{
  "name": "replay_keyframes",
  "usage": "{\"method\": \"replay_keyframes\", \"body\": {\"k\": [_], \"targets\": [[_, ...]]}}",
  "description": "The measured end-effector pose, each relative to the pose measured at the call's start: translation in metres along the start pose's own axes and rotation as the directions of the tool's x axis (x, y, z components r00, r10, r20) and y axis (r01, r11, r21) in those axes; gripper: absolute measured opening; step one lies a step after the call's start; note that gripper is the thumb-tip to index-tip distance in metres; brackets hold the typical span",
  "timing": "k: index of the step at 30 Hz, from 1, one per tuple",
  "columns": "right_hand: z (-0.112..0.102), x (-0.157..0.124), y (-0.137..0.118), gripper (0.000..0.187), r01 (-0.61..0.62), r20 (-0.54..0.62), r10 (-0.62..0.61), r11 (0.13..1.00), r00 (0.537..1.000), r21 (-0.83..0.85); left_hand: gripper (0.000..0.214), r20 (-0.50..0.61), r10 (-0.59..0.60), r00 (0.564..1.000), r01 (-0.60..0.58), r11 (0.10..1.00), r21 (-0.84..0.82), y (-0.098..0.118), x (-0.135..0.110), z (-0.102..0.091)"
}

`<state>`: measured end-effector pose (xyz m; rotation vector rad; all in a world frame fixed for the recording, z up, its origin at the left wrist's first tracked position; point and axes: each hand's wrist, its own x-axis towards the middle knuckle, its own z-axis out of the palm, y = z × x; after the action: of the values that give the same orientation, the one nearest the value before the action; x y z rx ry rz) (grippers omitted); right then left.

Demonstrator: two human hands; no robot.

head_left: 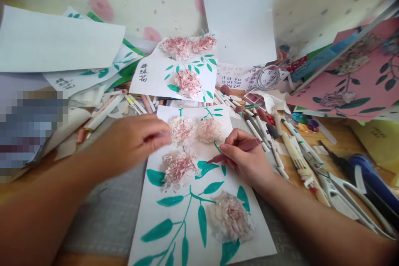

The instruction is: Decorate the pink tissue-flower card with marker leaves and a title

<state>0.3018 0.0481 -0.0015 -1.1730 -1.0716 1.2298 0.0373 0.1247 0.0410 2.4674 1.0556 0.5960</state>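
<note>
On a sheet of white paper point(193, 224), green stems and leaves are painted among several ruffled pale pink paper flowers point(180, 169). My right hand point(246, 158) grips a dull pink marker point(251, 144), its tip touching or just above a green leaf point(205, 168) beside the middle flower. Over the sheet's upper left edge is my left hand point(137, 143), thumb and fingers closed together next to the upper left flower point(181, 130). What those fingers hold, if anything, cannot be made out.
Behind the sheet leans a similar flower picture point(193, 66) with handwriting. Pens and markers point(264, 129) lie to the right, near large scissors point(339, 195). A pink picture point(352, 79) stands at far right; a blank white sheet point(59, 43) is at upper left.
</note>
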Motion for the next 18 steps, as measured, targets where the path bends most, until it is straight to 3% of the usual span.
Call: {"method": "replay_keyframes", "body": {"k": [2, 4, 7, 18], "targets": [[-0.001, 0.002, 0.0, 0.028, -0.015, -0.02, 0.016, 0.999, 1.0, 0.042, 0.027, 0.071, 0.314, 0.947, -0.312, 0.949, -0.037, 0.022, -0.005, 0.011], [-0.001, 0.003, -0.001, 0.028, -0.027, -0.03, 0.03, 0.997, 0.999, 0.077, 0.024, 0.162, 0.452, 0.877, -0.446, 0.892, -0.07, 0.039, -0.009, 0.022], [0.0, 0.004, -0.004, 0.026, -0.045, -0.038, 0.048, 0.996, 0.998, 0.082, 0.019, 0.231, 0.468, 0.853, -0.458, 0.884, -0.098, 0.046, -0.01, 0.035], [0.004, 0.001, -0.012, 0.023, -0.039, -0.017, 0.039, 0.998, 0.999, -0.041, 0.015, 0.215, 0.4, 0.891, -0.409, 0.912, -0.003, 0.043, -0.007, 0.043]]}}
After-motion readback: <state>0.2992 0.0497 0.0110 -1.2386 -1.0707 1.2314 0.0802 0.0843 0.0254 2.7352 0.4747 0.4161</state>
